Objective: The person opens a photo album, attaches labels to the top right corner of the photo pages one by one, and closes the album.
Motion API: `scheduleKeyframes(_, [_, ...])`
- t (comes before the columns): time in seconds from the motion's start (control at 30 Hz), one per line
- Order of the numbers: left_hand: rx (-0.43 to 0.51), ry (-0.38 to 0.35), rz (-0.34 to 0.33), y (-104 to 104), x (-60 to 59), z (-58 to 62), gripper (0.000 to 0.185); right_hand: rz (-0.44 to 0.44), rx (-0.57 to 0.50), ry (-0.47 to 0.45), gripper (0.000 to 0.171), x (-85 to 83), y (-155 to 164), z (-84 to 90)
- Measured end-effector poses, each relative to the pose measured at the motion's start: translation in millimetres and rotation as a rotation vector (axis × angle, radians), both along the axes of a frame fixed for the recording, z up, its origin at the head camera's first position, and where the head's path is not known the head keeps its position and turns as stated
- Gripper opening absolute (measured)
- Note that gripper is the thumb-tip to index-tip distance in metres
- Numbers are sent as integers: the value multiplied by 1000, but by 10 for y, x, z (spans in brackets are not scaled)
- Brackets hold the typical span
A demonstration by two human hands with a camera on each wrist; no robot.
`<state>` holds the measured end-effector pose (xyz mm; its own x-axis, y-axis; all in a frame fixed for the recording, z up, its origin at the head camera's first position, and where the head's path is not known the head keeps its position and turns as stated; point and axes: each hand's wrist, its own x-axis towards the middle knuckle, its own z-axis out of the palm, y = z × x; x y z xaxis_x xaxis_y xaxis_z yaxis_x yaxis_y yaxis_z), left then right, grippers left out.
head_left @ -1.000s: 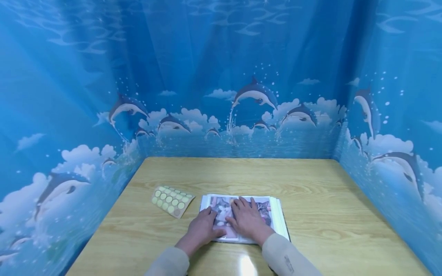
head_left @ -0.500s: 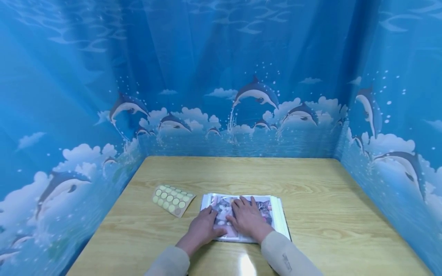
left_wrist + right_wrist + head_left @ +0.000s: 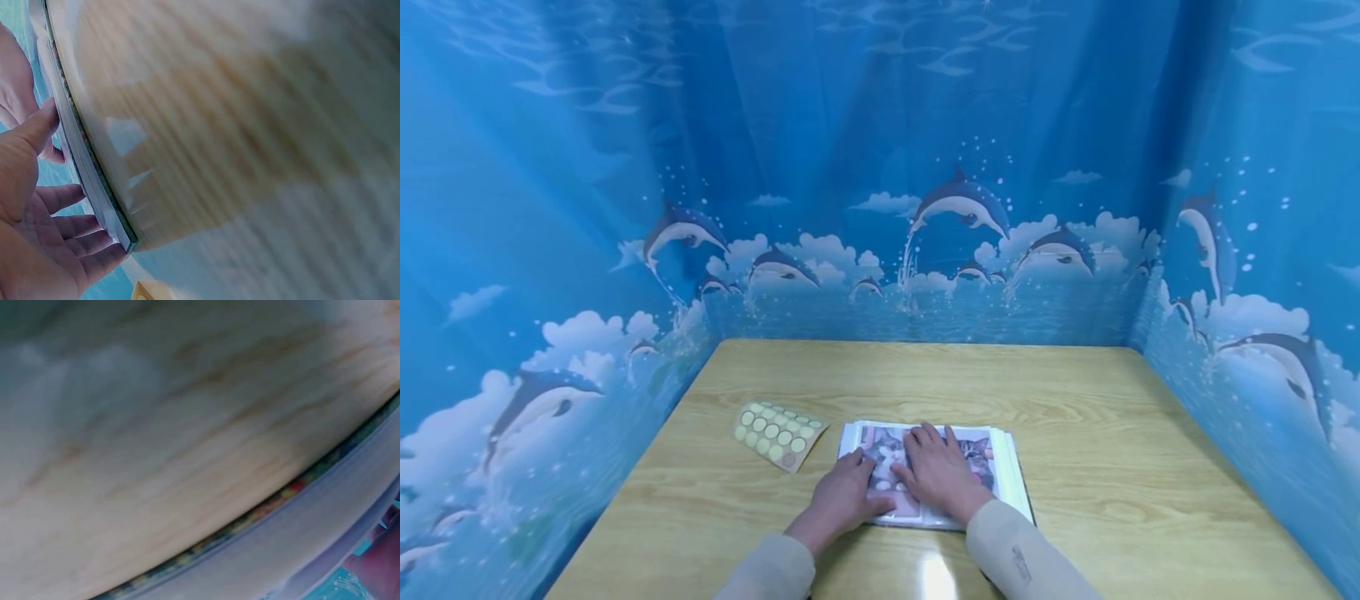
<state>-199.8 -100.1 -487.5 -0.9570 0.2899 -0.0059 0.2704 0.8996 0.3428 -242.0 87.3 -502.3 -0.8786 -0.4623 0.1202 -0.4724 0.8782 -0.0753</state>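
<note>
An open photo album (image 3: 1015, 479) with cat pictures under clear pages lies on the wooden table. My left hand (image 3: 842, 492) rests on its left page, thumb toward the lower part. From the left wrist view, the fingers of that left hand (image 3: 37, 212) lie fairly straight along the album's side (image 3: 94, 156). Flat across the middle of the spread, my right hand (image 3: 938, 471) touches the cat photos and partly covers them. The right wrist view catches the album's patterned cover edge (image 3: 275, 506) and only a sliver of the right hand (image 3: 381, 565).
Left of the album, a slightly curled sheet of round pale-green stickers (image 3: 778, 435) lies on the table (image 3: 1075, 392). Blue dolphin-print curtains (image 3: 880, 308) enclose the table at the back and both sides.
The whole head view has shifted slightly, with the scene a little further right. Both hands keep nearly the same place on the album.
</note>
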Motion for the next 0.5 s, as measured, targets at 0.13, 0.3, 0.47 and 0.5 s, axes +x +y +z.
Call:
scheduleKeyframes(0.13, [-1, -3, -5, 5, -7, -3, 84, 5, 15, -28, 69, -18, -3, -16])
scheduleKeyframes(0.3, [-3, -11, 2, 8, -17, -6, 85, 37, 51, -11, 69, 8, -19, -11])
scheduleKeyframes(0.47, [0, -6, 4, 5, -16, -9, 84, 47, 70, -6, 69, 54, -20, -26])
scheduleKeyframes(0.5, [0, -4, 4, 4, -15, -13, 84, 47, 70, -9, 70, 62, -16, -28])
